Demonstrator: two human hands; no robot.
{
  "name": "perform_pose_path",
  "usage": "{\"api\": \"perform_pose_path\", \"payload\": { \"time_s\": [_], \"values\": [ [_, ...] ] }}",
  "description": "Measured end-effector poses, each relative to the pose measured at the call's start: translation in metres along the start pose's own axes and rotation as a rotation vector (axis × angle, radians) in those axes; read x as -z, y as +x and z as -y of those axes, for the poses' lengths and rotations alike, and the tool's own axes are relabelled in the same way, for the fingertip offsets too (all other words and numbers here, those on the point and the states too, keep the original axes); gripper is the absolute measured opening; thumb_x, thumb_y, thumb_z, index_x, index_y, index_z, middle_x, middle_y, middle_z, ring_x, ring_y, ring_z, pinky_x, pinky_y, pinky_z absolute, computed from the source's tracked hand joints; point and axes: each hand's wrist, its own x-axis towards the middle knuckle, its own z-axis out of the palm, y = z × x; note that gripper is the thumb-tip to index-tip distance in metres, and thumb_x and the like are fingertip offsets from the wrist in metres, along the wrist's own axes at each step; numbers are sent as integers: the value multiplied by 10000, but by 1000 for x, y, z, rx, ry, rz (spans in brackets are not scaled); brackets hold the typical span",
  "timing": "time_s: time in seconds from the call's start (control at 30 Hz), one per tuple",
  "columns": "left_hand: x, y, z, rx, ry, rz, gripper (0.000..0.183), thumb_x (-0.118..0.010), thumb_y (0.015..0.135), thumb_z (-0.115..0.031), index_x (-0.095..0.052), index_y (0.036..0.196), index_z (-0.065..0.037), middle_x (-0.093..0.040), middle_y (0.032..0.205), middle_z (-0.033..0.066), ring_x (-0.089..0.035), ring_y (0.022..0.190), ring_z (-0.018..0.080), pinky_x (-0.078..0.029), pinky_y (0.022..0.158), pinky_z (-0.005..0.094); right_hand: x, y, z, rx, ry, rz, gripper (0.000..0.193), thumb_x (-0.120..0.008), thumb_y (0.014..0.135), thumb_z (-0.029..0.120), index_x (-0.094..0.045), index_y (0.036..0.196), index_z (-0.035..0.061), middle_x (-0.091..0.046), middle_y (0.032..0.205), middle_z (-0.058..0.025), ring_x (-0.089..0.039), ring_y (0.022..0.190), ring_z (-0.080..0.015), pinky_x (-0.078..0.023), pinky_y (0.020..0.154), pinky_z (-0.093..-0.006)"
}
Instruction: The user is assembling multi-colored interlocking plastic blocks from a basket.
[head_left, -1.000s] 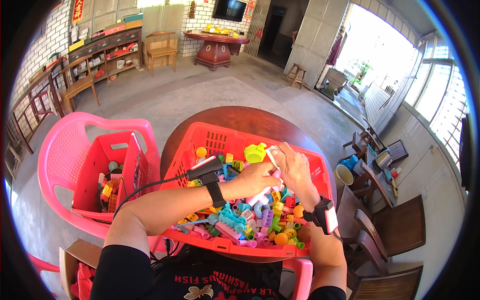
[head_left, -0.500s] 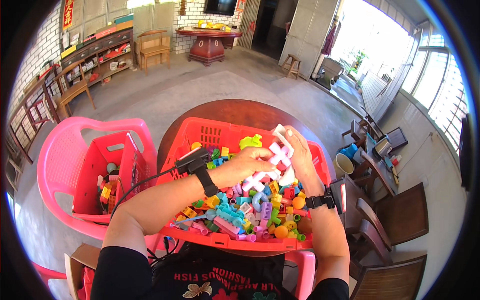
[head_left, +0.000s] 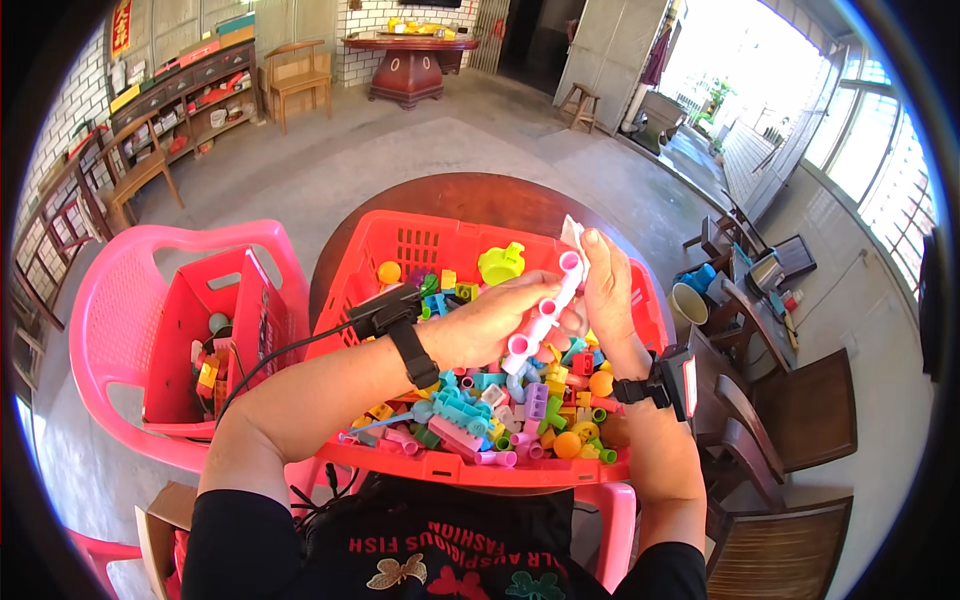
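Observation:
Above the crate, my left hand [head_left: 505, 322] is closed round a pale pink toy pipe [head_left: 545, 308] with several round openings along it. The pipe slants, its upper end toward my right hand. My right hand [head_left: 607, 288] is closed beside that end, with a thin white piece [head_left: 574, 234], apparently a cloth, between thumb and palm; its fingers are partly hidden. Beneath both hands, a red plastic crate [head_left: 470, 468] holds many mixed toy pieces. Among them are a turquoise block [head_left: 462, 408], a purple block [head_left: 536, 402], orange balls [head_left: 567, 444] and a lime-green piece [head_left: 502, 263].
The crate stands on a round dark wooden table [head_left: 460, 190]. To its left, a pink plastic chair [head_left: 105, 330] carries a red box [head_left: 180, 350] with more toy pieces. Wooden chairs [head_left: 805, 430] and a pale bucket [head_left: 688, 305] stand on the right. A cable [head_left: 285, 350] runs from my left wrist.
The pink pipe has turned, so its row of round openings now faces up instead of its cross-shaped side. My hands stay close together over the crate. The view has tilted slightly downward.

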Motion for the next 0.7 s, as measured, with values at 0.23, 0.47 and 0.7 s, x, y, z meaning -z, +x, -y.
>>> {"api": "perform_pose_path", "payload": {
  "time_s": [0.23,0.47,0.7],
  "values": [
    [6,-2,-7,24,-58,8,440,-323,950,-457,-494,1127,-91,-608,920,93,-595,717,160,-520,583,322,4,6,0,16,-135,28,243,-476,934,243,-528,874,13,-513,656,-58,-454,613,-110,-405,563,-275],
    [9,-4,-10,80,-164,116,439,-376,926,-437,-512,1113,-64,-620,862,108,-602,678,189,-521,574,341,5,3,-5,37,2,115,186,-462,939,196,-519,990,26,-562,820,-55,-486,746,-102,-420,674,-254],
    [15,-9,-24,71,12,-16,320,-456,884,-297,-559,1044,-40,-619,886,99,-644,776,225,-527,600,377,2,0,13,48,-53,244,209,-533,900,214,-517,1014,40,-558,856,-18,-509,810,-91,-430,720,-243]
  ]
}}
